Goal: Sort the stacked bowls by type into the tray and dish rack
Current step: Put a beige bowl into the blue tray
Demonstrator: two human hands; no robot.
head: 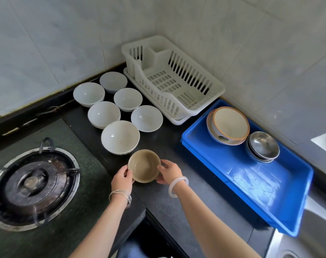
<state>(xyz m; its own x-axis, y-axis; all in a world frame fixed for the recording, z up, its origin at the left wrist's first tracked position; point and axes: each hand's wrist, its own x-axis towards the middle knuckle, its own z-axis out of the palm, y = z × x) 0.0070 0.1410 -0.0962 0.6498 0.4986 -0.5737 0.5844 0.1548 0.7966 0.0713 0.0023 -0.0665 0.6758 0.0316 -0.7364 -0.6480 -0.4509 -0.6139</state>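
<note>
A small tan bowl (144, 165) sits upright at the front of the black counter. My left hand (122, 179) grips its left side and my right hand (169, 173) grips its right side. Behind it stand several white bowls (120, 137), some stacked. The white dish rack (172, 79) in the back corner holds nothing. The blue tray (251, 179) on the right holds a stack of patterned cream bowls with orange rims (228, 125) and a stack of steel bowls (263, 146) at its far end.
A gas burner (33, 185) with a dark pot support sits on the left. Tiled walls close the back and right. A steel sink edge (314, 226) shows beyond the tray at the lower right.
</note>
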